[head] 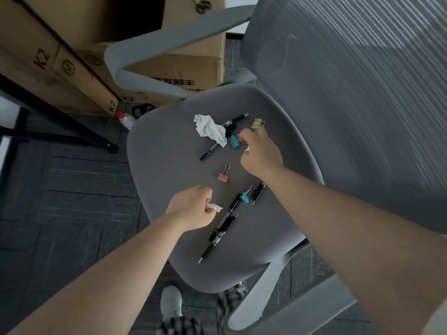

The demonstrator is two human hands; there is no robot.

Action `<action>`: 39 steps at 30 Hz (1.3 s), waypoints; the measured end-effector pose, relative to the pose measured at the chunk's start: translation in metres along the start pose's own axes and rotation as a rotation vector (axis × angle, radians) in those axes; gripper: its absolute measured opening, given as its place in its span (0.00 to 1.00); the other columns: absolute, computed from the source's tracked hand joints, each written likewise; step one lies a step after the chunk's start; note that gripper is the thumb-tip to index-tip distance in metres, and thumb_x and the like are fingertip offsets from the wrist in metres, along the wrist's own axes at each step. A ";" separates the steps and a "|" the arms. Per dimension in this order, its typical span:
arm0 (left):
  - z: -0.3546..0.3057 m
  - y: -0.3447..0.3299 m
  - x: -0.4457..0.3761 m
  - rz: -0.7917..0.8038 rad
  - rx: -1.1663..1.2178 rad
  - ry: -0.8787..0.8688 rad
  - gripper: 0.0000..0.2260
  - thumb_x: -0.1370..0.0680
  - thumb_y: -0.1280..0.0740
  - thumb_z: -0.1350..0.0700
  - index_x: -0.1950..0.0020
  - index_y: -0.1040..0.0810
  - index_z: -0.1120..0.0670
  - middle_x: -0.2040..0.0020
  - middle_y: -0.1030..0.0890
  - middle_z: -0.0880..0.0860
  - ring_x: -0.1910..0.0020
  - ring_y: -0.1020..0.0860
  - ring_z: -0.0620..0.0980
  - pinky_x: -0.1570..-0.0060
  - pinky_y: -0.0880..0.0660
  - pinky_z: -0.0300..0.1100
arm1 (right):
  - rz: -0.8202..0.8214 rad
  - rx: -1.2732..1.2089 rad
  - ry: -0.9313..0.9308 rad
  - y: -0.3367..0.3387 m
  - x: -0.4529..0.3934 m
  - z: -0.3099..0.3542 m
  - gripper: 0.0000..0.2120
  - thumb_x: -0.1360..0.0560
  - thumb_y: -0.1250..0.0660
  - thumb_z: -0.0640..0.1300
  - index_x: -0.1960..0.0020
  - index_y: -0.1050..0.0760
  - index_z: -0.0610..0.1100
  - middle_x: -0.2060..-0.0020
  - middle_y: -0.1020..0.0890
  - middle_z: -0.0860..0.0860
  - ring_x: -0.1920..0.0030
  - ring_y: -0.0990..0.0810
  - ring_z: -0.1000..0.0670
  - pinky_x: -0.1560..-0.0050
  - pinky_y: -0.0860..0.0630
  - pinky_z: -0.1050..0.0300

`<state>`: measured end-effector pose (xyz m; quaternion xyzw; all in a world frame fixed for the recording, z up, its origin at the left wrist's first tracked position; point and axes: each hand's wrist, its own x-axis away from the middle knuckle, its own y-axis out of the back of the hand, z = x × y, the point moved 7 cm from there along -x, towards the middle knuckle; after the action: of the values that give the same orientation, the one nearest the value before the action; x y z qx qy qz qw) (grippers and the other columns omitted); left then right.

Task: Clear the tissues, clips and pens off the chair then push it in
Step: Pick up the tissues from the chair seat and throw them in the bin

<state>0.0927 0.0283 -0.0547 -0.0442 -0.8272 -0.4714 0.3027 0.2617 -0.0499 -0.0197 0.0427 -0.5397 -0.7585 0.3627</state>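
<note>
A grey chair seat (164, 151) carries the clutter. A crumpled white tissue (210, 130) lies near its far side, partly over a black pen (235, 120) and above another pen (210, 151). My right hand (261, 153) is closed beside a teal clip (233, 140), with a scrap of white tissue showing in its fingers. A yellow-green clip (257, 123) sits just beyond it. My left hand (193, 210) pinches a small tissue piece (215, 207). A pink clip (223, 176), a second teal clip (244, 196) and more black pens (222, 226) lie between the hands.
Cardboard boxes (72, 59) stand stacked to the left behind the chair's armrest (169, 42), with scissors (203, 6) on top. A black desk leg (60, 119) crosses the dark floor. The mesh backrest (350, 93) rises on the right. A bottle (125, 119) lies on the floor.
</note>
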 end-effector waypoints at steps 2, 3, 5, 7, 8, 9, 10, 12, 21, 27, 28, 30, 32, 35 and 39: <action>0.014 0.008 -0.004 -0.018 0.025 0.057 0.07 0.27 0.37 0.53 0.60 0.35 0.52 0.61 0.28 0.47 0.63 0.27 0.53 0.64 0.33 0.42 | 0.025 -0.003 0.014 -0.005 -0.015 0.011 0.15 0.27 0.40 0.36 0.42 0.28 0.43 0.43 0.31 0.43 0.52 0.26 0.39 0.58 0.30 0.52; 0.019 0.011 -0.005 -0.031 0.030 0.069 0.07 0.26 0.37 0.53 0.59 0.35 0.52 0.61 0.28 0.47 0.62 0.27 0.54 0.63 0.32 0.42 | 0.028 -0.009 0.022 -0.007 -0.022 0.017 0.14 0.27 0.40 0.38 0.42 0.27 0.43 0.42 0.31 0.43 0.50 0.26 0.39 0.57 0.30 0.52; 0.027 0.015 -0.008 -0.051 0.040 0.088 0.06 0.26 0.37 0.54 0.57 0.35 0.52 0.60 0.27 0.47 0.62 0.26 0.55 0.62 0.31 0.43 | 0.030 -0.028 0.034 -0.014 -0.038 0.029 0.14 0.26 0.39 0.39 0.42 0.27 0.43 0.41 0.31 0.44 0.48 0.25 0.40 0.54 0.28 0.51; 0.035 0.018 -0.010 -0.069 0.045 0.105 0.07 0.26 0.38 0.56 0.51 0.33 0.53 0.57 0.25 0.47 0.61 0.27 0.54 0.62 0.31 0.43 | 0.040 -0.039 0.050 -0.023 -0.054 0.040 0.15 0.26 0.38 0.40 0.40 0.28 0.41 0.40 0.32 0.43 0.46 0.25 0.39 0.52 0.28 0.51; 0.040 0.020 -0.011 -0.082 0.043 0.112 0.08 0.26 0.38 0.56 0.48 0.32 0.53 0.55 0.24 0.48 0.61 0.27 0.54 0.62 0.31 0.42 | 0.044 -0.045 0.065 -0.028 -0.061 0.046 0.16 0.26 0.38 0.40 0.38 0.29 0.41 0.39 0.33 0.42 0.46 0.25 0.39 0.52 0.29 0.51; 0.044 0.022 -0.012 -0.090 0.038 0.121 0.10 0.26 0.38 0.56 0.45 0.32 0.53 0.51 0.22 0.49 0.61 0.27 0.54 0.62 0.31 0.42 | 0.049 -0.054 0.083 -0.033 -0.067 0.052 0.18 0.26 0.37 0.40 0.37 0.31 0.41 0.38 0.34 0.42 0.45 0.25 0.39 0.52 0.30 0.52; 0.048 0.023 -0.013 -0.094 0.034 0.129 0.12 0.26 0.38 0.56 0.43 0.32 0.53 0.49 0.22 0.50 0.60 0.26 0.54 0.61 0.30 0.43 | 0.059 -0.061 0.100 -0.038 -0.072 0.057 0.20 0.26 0.37 0.39 0.35 0.33 0.42 0.37 0.35 0.41 0.44 0.25 0.38 0.52 0.30 0.52; 0.056 0.025 -0.015 -0.098 0.036 0.150 0.14 0.25 0.38 0.55 0.40 0.32 0.52 0.45 0.21 0.51 0.55 0.23 0.55 0.60 0.29 0.43 | 0.101 -0.021 0.122 -0.049 -0.080 0.066 0.25 0.26 0.37 0.40 0.30 0.37 0.45 0.35 0.37 0.40 0.43 0.26 0.37 0.49 0.29 0.51; 0.074 0.031 -0.006 -0.159 0.063 0.190 0.11 0.25 0.38 0.55 0.43 0.28 0.52 0.47 0.23 0.50 0.53 0.24 0.54 0.57 0.26 0.46 | 0.136 0.263 0.121 -0.076 -0.087 0.068 0.21 0.25 0.34 0.38 0.33 0.33 0.43 0.39 0.30 0.40 0.39 0.27 0.37 0.49 0.28 0.48; 0.074 0.043 0.014 -0.200 0.037 0.200 0.07 0.25 0.38 0.55 0.49 0.26 0.54 0.51 0.23 0.51 0.56 0.24 0.55 0.62 0.32 0.43 | 0.086 0.246 0.187 -0.056 -0.063 0.070 0.16 0.26 0.36 0.37 0.39 0.30 0.43 0.42 0.28 0.41 0.43 0.25 0.37 0.58 0.33 0.52; 0.073 0.046 0.018 -0.200 0.034 0.202 0.06 0.25 0.38 0.55 0.49 0.26 0.54 0.51 0.24 0.51 0.56 0.24 0.54 0.62 0.32 0.43 | 0.083 0.248 0.191 -0.051 -0.059 0.069 0.16 0.26 0.37 0.37 0.39 0.30 0.43 0.42 0.28 0.41 0.44 0.25 0.37 0.58 0.33 0.52; 0.070 0.054 0.028 -0.200 0.037 0.208 0.06 0.25 0.38 0.55 0.49 0.26 0.54 0.51 0.24 0.51 0.58 0.25 0.54 0.62 0.32 0.43 | 0.080 0.242 0.186 -0.040 -0.049 0.067 0.15 0.26 0.37 0.38 0.39 0.29 0.43 0.43 0.27 0.41 0.45 0.25 0.37 0.58 0.33 0.51; 0.068 0.062 0.039 -0.216 0.041 0.213 0.06 0.25 0.38 0.56 0.50 0.26 0.54 0.52 0.25 0.51 0.58 0.26 0.54 0.62 0.32 0.43 | 0.088 0.233 0.197 -0.030 -0.039 0.068 0.15 0.25 0.36 0.39 0.40 0.29 0.43 0.43 0.27 0.41 0.46 0.25 0.37 0.58 0.31 0.51; 0.066 0.073 0.064 -0.267 0.029 0.217 0.05 0.25 0.38 0.56 0.51 0.27 0.55 0.52 0.25 0.51 0.58 0.25 0.55 0.62 0.31 0.43 | 0.132 0.246 0.277 -0.021 -0.018 0.083 0.13 0.25 0.35 0.40 0.41 0.28 0.43 0.43 0.27 0.41 0.47 0.24 0.36 0.57 0.31 0.51; 0.067 0.076 0.114 -0.313 0.038 0.231 0.04 0.24 0.38 0.57 0.50 0.27 0.55 0.51 0.25 0.51 0.59 0.26 0.53 0.63 0.32 0.44 | 0.154 0.279 0.355 -0.019 0.023 0.117 0.12 0.25 0.36 0.40 0.41 0.28 0.43 0.44 0.27 0.41 0.47 0.23 0.37 0.55 0.29 0.49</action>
<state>-0.0032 0.1006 0.0395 0.1451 -0.7923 -0.4991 0.3196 0.1822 0.0314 0.0199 0.1840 -0.5689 -0.6273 0.4991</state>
